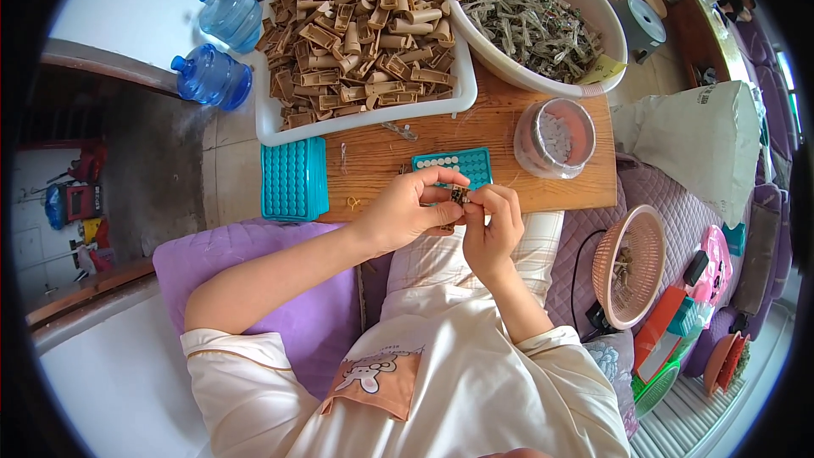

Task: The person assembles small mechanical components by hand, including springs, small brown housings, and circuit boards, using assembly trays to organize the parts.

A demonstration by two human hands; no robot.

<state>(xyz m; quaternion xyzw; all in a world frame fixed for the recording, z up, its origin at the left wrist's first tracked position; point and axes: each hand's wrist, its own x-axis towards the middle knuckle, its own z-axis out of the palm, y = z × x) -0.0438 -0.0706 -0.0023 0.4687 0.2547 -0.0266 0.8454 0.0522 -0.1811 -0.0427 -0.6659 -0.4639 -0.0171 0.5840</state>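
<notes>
In front of my lap, both hands meet over the near edge of the wooden table [483, 123]. My left hand [421, 208] is closed, its thumb and fingers gripping a small dark part with light, shiny bits [459, 195]. Pressed to the right side of that part are the pinched fingertips of my right hand [494, 225]. Much of the part is hidden by fingers, so its kind cannot be made out. Just beyond the hands lies a teal dimpled tray [479, 168] with several white round pieces [438, 162] in its left portion.
A white crate [365, 121] heaped with tan plastic shells [356, 34] and a white basin [617, 34] of clear strips [534, 30] fill the far side. Teal trays [293, 180] are stacked at left. A tub [527, 153] of white bits stands right; a pink basket [649, 276] is beside me.
</notes>
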